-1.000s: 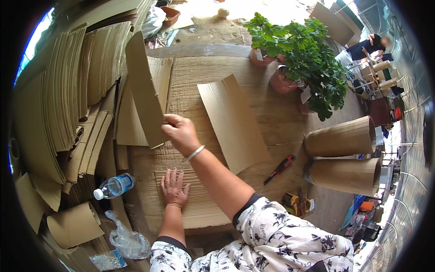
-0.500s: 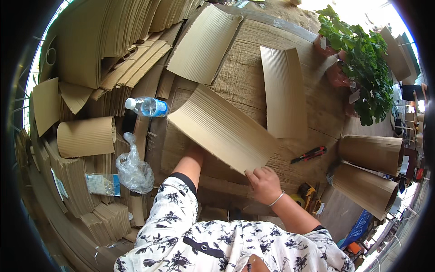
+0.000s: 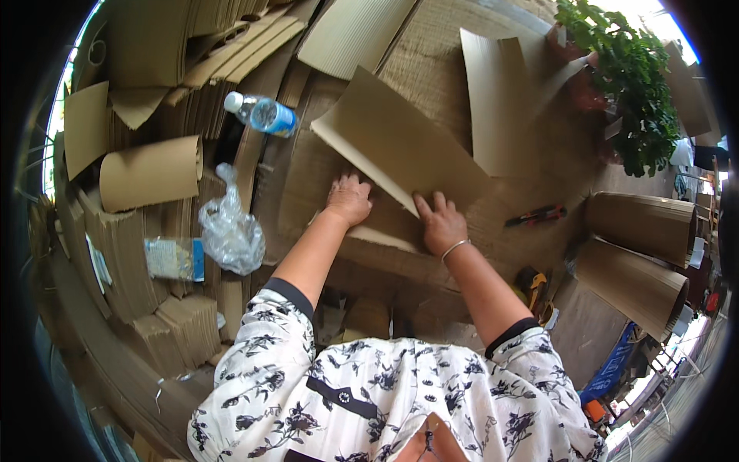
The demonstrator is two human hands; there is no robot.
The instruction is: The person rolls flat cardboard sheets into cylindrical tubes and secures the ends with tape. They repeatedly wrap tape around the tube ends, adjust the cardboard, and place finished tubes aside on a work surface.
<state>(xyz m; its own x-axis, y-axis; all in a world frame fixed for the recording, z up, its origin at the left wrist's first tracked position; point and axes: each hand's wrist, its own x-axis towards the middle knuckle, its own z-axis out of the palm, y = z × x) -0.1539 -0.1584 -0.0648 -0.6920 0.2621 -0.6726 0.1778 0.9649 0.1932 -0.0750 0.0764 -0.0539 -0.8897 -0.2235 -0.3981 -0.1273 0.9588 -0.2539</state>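
A curved brown cardboard sheet (image 3: 412, 138) lies slantwise in front of me, its near edge folded up as a paler strip. My right hand (image 3: 445, 225), with a bangle on the wrist, grips that edge near its right end. Just below the sheet's left part, my left hand (image 3: 350, 202) rests palm down on the table, fingers a little spread and nothing visible in them. A red and black utility knife (image 3: 536, 216) lies on the table, right of my right hand. Motion blurs the sheet slightly.
Stacked cardboard (image 3: 138, 46) fills the left side, with a rolled sheet (image 3: 150, 173). A water bottle (image 3: 262, 115) and a clear plastic bag (image 3: 231, 223) lie left of my hands. More sheets (image 3: 496, 108) lie beyond. Potted plants (image 3: 631, 100) and cardboard rolls (image 3: 639, 227) stand right.
My left hand has come out from under the cardboard sheet and now lies in front of it. The right hand still holds the near edge. The whole view has shifted, moving the table upward.
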